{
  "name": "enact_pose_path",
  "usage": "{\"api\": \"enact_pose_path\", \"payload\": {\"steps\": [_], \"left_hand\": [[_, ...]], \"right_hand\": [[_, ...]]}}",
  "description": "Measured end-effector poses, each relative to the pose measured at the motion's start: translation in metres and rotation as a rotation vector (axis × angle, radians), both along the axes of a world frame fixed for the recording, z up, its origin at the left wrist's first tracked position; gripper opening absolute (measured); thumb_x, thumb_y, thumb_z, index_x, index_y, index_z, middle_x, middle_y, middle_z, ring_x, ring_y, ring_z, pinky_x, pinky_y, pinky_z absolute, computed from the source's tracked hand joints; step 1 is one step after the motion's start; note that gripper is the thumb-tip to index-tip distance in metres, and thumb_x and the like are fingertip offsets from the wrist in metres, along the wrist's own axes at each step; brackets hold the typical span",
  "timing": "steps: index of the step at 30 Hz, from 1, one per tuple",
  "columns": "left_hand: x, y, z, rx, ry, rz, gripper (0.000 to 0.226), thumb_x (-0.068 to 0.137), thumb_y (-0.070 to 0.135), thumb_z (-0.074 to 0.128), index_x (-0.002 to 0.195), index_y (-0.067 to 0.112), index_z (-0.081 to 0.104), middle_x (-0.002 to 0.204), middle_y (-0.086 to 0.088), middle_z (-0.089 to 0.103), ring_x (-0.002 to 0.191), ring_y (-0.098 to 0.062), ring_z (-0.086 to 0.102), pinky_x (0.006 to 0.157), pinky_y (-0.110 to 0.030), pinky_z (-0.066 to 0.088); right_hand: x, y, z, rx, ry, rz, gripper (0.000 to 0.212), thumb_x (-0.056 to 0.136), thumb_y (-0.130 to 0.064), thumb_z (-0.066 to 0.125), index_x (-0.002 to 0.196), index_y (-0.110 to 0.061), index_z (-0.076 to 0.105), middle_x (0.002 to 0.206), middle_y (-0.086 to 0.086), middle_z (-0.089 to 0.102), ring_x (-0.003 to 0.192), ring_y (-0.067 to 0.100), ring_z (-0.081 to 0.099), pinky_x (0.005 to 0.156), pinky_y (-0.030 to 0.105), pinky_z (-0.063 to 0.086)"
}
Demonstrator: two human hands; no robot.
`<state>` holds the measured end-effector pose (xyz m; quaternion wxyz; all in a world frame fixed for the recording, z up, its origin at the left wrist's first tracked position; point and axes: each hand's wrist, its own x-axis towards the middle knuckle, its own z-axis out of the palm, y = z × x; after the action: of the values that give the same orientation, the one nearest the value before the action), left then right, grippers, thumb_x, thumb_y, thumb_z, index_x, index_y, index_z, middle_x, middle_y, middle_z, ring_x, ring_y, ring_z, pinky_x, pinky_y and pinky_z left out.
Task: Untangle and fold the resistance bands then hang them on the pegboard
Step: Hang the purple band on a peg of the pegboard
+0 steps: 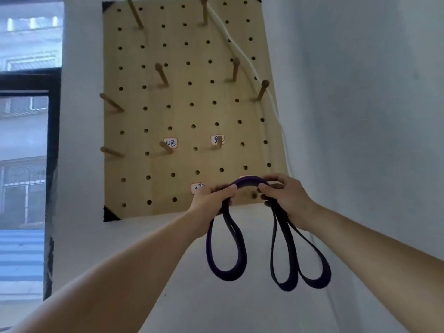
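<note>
A flat, rubbery purple resistance band (247, 180) is held up at the lower edge of the pegboard (180, 116), a pale wooden panel drilled with rows of round holes and studded with smooth dowel pegs (161, 74). The left hand (211, 197) and right hand (288, 195) each grasp it, fingers (224, 191) curled round the gathered strands, with a short arch bowed between them. Three limp teardrop loops hang below against the white wall (348, 116). A white cord (240, 46) trails down the board's right side.
</note>
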<state>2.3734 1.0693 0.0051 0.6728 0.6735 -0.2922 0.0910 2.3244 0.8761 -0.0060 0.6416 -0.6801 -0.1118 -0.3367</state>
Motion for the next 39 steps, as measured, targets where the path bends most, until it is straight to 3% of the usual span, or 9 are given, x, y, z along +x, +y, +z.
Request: {"api": "enact_pose_path", "payload": {"steps": [4,9,16,20,24,27,31,34,39], "left_hand": [[0.028,-0.029,0.008,-0.013,0.013,0.032,0.002,0.094,0.018,0.072,0.093,0.018,0.074,0.088,-0.009,0.068,0.079,-0.019,0.060,0.078,-0.031,0.052],[0.080,-0.054,0.003,-0.040,-0.024,0.103,0.026,0.091,0.018,0.074,0.115,0.014,0.070,0.096,-0.005,0.073,0.084,-0.018,0.065,0.084,-0.033,0.054],[0.102,-0.074,-0.014,-0.087,-0.130,0.203,0.026,0.091,-0.002,0.065,0.105,0.020,0.064,0.100,-0.003,0.070,0.094,-0.020,0.065,0.073,-0.021,0.053],[0.103,-0.066,-0.032,0.007,-0.045,0.044,0.048,0.090,-0.012,0.052,0.124,0.017,0.069,0.111,-0.002,0.073,0.091,-0.012,0.065,0.064,-0.012,0.051],[0.092,-0.057,-0.034,0.072,-0.056,-0.011,0.058,0.090,-0.011,0.052,0.130,0.027,0.067,0.120,0.005,0.072,0.104,-0.017,0.064,0.095,-0.028,0.054],[0.076,-0.048,-0.036,0.183,-0.138,-0.005,0.064,0.085,-0.011,0.061,0.131,0.033,0.065,0.118,0.009,0.071,0.107,-0.011,0.065,0.087,-0.020,0.052],[0.061,-0.024,-0.036,0.303,-0.181,0.037,0.057,0.082,-0.002,0.071,0.129,0.029,0.066,0.122,0.003,0.069,0.107,-0.014,0.066,0.080,-0.020,0.050],[0.048,-0.003,-0.042,0.374,-0.183,0.062,0.057,0.072,0.020,0.077,0.127,0.028,0.068,0.125,0.007,0.070,0.114,-0.014,0.065,0.102,-0.037,0.051],[0.017,0.030,-0.079,0.404,-0.145,0.067,0.024,0.085,0.003,0.077,0.104,0.019,0.077,0.104,-0.001,0.078,0.093,-0.008,0.072,0.089,-0.022,0.053]], "right_hand": [[0.030,-0.020,0.017,-0.130,-0.026,-0.128,0.017,0.093,-0.009,0.071,0.107,-0.017,0.069,0.101,0.014,0.071,0.088,0.022,0.066,0.075,0.025,0.053],[0.069,-0.037,0.027,-0.261,0.017,-0.166,0.023,0.093,-0.002,0.067,0.110,-0.017,0.072,0.108,0.017,0.072,0.103,0.029,0.067,0.100,0.042,0.054],[0.105,-0.031,0.016,-0.296,0.038,-0.253,0.019,0.093,0.000,0.060,0.107,-0.011,0.067,0.108,0.009,0.068,0.100,0.022,0.060,0.074,0.024,0.046],[0.085,-0.037,0.010,-0.189,0.216,-0.097,0.019,0.095,-0.029,0.062,0.101,-0.018,0.075,0.095,-0.003,0.073,0.089,0.015,0.063,0.075,0.024,0.044],[0.074,-0.042,0.006,-0.256,0.302,-0.093,0.027,0.095,-0.047,0.059,0.107,-0.027,0.073,0.111,-0.001,0.073,0.108,0.021,0.063,0.094,0.040,0.049],[0.062,-0.037,0.002,-0.263,0.316,-0.010,0.030,0.097,-0.046,0.058,0.112,-0.025,0.073,0.111,0.001,0.075,0.105,0.022,0.067,0.086,0.037,0.054],[0.042,-0.035,-0.003,-0.268,0.315,-0.039,0.028,0.098,-0.043,0.058,0.105,-0.019,0.071,0.103,0.003,0.070,0.088,0.019,0.064,0.082,0.035,0.053],[0.030,-0.035,-0.016,-0.363,0.336,-0.110,0.032,0.100,-0.036,0.056,0.110,-0.008,0.067,0.101,0.005,0.060,0.084,0.018,0.057,0.076,0.033,0.049],[-0.004,-0.022,-0.058,-0.657,0.314,-0.147,0.014,0.097,-0.017,0.064,0.104,-0.011,0.074,0.091,0.000,0.073,0.076,0.012,0.066,0.069,0.022,0.050]]}}
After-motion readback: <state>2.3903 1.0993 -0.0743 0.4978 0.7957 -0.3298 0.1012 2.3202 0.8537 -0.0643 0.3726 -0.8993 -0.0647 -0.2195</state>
